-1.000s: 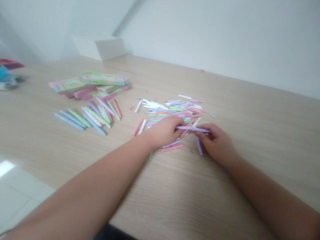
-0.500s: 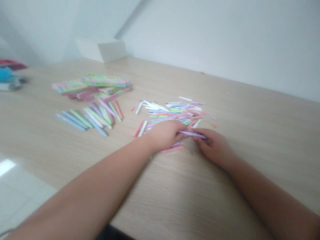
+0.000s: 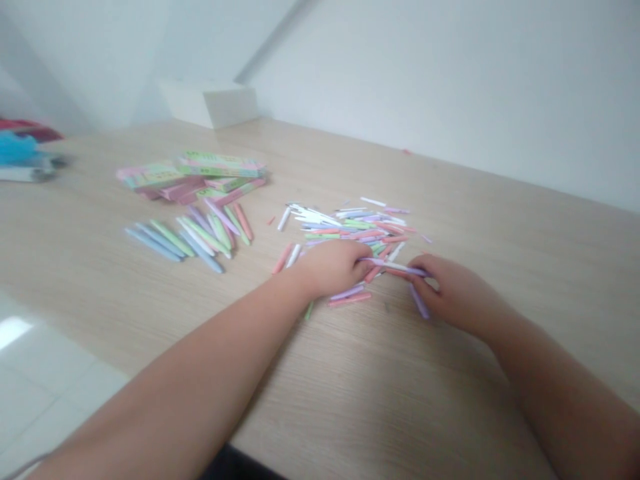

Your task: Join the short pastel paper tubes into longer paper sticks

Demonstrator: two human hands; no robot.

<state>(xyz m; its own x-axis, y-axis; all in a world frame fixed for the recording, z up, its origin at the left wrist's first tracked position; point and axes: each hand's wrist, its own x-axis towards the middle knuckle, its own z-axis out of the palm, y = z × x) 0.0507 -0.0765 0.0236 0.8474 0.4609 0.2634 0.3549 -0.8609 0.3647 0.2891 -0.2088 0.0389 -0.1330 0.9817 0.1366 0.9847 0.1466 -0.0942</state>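
My left hand (image 3: 337, 267) is closed on one end of a purple pen (image 3: 373, 261) above the near edge of a loose pile. My right hand (image 3: 445, 287) pinches the other purple end. A slim white stretch shows between the two purple parts. Beneath and behind the hands lies the pile of pastel pen parts (image 3: 360, 227), thin sticks in white, purple, green and coral. A purple piece (image 3: 419, 301) lies just under my right fingers, and a coral piece (image 3: 350, 300) lies by my left hand. My left fingertips are partly hidden.
Several thicker whole pens (image 3: 200, 233) lie side by side at the left. Behind them is a stack of pink and green boxes (image 3: 220, 163). A white box (image 3: 233, 107) stands by the wall, and a blue item (image 3: 17, 148) sits at the far left of the wooden table (image 3: 340, 400).
My right hand has moved right, away from the left. The purple pen has come apart into two ends with white showing between. The purple piece under my right hand now shows.
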